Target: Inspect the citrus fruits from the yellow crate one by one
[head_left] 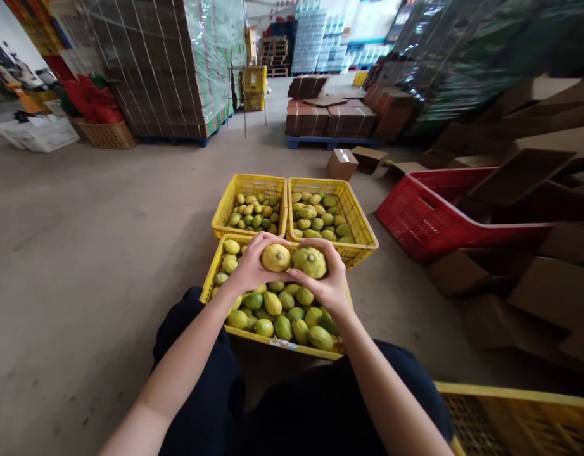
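Observation:
My left hand point(254, 265) is closed round a smooth yellow fruit point(275, 258). Beside it, my right hand point(327, 278) grips a bumpier yellow-green fruit point(310, 262). Both fruits are held side by side, stem ends facing me, above the near yellow crate point(258, 335), which is full of green and yellow fruits point(273, 304). Behind it stand two more yellow crates, the back left crate point(220, 212) with smaller fruits and the back right crate point(363, 221) with larger ones.
To the right, a red crate point(406, 215) holds cardboard, with cardboard boxes point(548, 291) piled around it. Another yellow crate point(510, 396) is at the lower right. Flattened cartons point(349, 117) lie on a blue pallet further back. A wrapped stack point(154, 69) stands at the back left.

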Available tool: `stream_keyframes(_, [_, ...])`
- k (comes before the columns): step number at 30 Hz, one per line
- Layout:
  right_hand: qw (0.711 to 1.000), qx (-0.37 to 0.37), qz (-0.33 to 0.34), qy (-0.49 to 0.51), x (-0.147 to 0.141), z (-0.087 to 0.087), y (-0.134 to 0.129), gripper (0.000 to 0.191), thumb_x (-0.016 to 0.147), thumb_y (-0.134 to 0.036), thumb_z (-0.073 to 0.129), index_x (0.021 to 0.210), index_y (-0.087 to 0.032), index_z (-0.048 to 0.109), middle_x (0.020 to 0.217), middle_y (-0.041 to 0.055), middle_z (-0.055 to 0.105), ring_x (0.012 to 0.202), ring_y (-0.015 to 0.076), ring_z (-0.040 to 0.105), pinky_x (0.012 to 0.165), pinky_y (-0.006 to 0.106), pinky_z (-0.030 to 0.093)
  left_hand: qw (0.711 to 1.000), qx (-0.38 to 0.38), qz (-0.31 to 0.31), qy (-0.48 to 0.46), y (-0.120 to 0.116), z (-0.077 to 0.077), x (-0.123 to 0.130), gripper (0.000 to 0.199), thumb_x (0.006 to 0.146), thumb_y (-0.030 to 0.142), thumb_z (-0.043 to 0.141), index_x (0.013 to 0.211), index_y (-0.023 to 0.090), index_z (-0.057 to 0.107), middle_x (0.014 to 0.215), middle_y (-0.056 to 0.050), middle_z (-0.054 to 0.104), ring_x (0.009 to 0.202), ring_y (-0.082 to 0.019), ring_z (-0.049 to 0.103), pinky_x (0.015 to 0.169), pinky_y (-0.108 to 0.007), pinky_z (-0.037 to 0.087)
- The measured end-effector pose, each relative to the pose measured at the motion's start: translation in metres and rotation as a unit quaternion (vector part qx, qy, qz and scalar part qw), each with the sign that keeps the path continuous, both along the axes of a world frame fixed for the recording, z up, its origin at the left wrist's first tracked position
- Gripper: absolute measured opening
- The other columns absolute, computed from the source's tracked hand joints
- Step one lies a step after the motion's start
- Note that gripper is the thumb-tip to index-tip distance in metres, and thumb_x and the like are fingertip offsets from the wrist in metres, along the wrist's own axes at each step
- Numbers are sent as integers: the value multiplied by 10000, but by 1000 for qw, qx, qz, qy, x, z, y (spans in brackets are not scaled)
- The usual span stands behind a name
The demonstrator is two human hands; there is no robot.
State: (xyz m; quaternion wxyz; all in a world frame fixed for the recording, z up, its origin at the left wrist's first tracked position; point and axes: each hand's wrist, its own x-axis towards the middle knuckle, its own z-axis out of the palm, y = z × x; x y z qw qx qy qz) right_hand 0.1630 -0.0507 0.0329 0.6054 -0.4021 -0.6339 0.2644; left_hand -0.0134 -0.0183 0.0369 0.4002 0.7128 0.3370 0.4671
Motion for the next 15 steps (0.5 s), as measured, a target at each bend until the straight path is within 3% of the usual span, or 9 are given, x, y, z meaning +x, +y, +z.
stream_keyframes(3, [990,-54,-41,125,-14,-7,2,394,711,-418,814,934,-270,526,963,0,635,931,205,618,884,357,516,979,-140,12,-148,6,-6,7,658,525,505,926,1037,213,636,943,-18,645,911,-200,632,891,-329,495])
stream_keyframes(7, [935,-194,-39,295,-28,-13,12,361,724,-474,771,882,-275,514,849,-31,633,799,190,643,746,332,566,895,-279,42,-345,17,-13,19,665,536,595,889,983,198,597,897,-20,686,898,-205,678,837,-318,543])
stream_keyframes(12, [837,-291,9,463,-21,-14,27,346,722,-539,738,860,-259,587,693,-39,677,606,188,659,618,343,590,815,-374,31,-442,21,-5,27,463,803,560,729,1058,182,650,968,-61,728,1034,-224,692,843,-291,592])
stream_keyframes(15, [797,-330,39,504,-10,-20,32,359,744,-591,699,825,-248,630,654,-27,699,550,185,659,587,351,589,788,-416,-1,-453,18,2,28,443,891,536,631,1093,142,656,1059,-106,729,1099,-236,680,796,-250,608])
